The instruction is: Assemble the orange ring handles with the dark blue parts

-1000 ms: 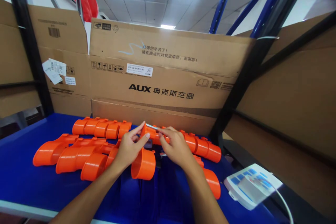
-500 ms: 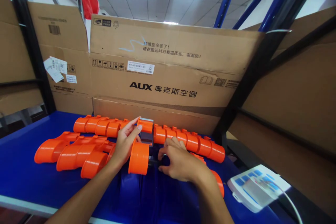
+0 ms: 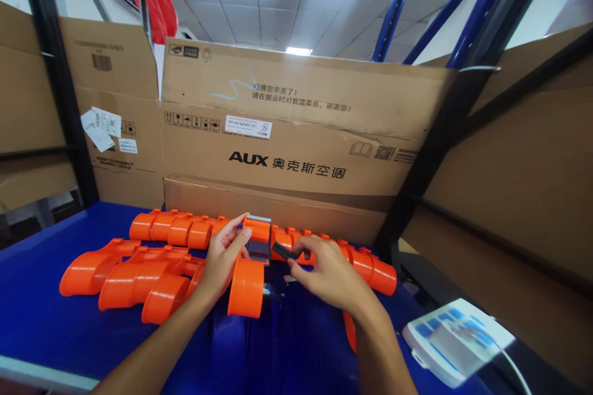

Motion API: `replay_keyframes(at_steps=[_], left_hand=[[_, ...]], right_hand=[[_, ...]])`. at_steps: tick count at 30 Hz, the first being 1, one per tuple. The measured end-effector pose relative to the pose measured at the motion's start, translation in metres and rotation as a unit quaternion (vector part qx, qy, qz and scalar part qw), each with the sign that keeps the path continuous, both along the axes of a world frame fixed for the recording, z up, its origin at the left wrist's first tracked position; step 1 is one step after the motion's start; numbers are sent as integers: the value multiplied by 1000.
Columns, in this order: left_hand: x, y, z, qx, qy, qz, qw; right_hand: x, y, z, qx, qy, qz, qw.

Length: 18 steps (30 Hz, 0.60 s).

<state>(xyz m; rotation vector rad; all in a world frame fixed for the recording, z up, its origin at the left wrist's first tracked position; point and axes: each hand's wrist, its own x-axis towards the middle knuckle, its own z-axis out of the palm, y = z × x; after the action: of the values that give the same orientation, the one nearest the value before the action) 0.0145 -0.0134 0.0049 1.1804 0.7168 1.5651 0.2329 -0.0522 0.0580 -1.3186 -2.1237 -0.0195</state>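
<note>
My left hand [image 3: 223, 259] grips an orange plastic tape dispenser [image 3: 250, 271] standing upright on the blue table [image 3: 41, 321]; its round end faces me and a metal toothed edge shows at its top. My right hand [image 3: 327, 271] is just right of it, fingers pinched on a small black flat piece [image 3: 282, 251] held beside the dispenser. Rows of the same orange dispensers lie around the hands: one row [image 3: 178, 228] behind on the left, one row [image 3: 352, 259] behind on the right, and three larger ones [image 3: 130, 271] lying to the left.
Large brown cardboard boxes [image 3: 296, 136] wall off the back and sides. Black shelf posts [image 3: 435, 154] rise at right and left. A white device with blue keys and a white cord [image 3: 456, 339] lies at the table's right edge.
My right hand dropped to the table beside the dispenser, then lifted with a small black piece pinched in its fingers. My left hand kept its hold on the dispenser.
</note>
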Motion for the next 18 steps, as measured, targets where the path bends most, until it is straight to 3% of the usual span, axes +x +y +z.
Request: replay_keyframes(at_steps=[3,7,18], left_hand=[[1,3,-3,3,-1,-5,1000],[5,5,-8,8,11,-23,1000],[9,4,-12,32,52,-60,996]], right_hand=[[2,7,2,60,89,-44,993],[-8,10,-1,93,165,-3,982],[-25,13,-13,121,126,21,984]])
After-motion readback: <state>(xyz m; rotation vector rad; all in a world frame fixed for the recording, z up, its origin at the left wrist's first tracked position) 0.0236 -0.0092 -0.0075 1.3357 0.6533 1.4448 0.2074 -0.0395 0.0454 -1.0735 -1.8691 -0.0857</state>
